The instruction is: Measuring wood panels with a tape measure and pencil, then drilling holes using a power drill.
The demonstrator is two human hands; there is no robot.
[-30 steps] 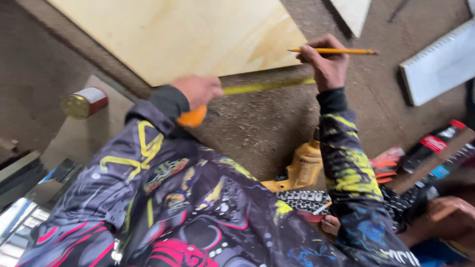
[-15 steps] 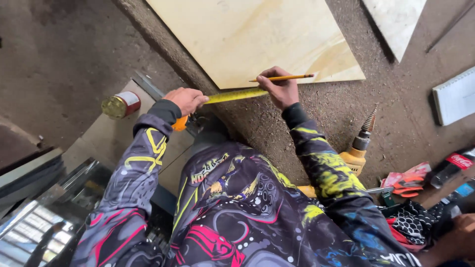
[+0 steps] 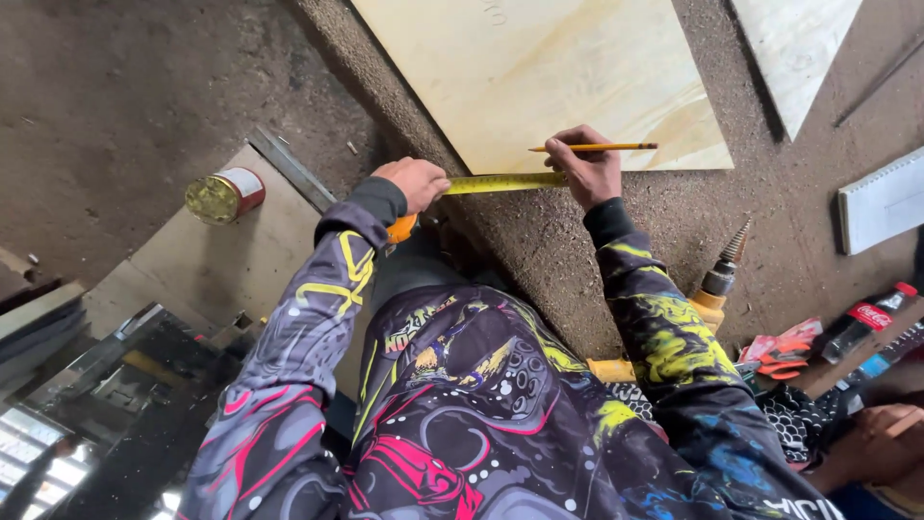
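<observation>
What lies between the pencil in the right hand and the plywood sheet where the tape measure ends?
Nothing visible lies between them. The right hand holds the pencil just above the near edge of the plywood sheet and pins the tape measure there. The left hand holds the tape's case, off to the side.

Yellow tape measure (image 3: 500,182), seemingly orange pencil (image 3: 592,147)
</observation>
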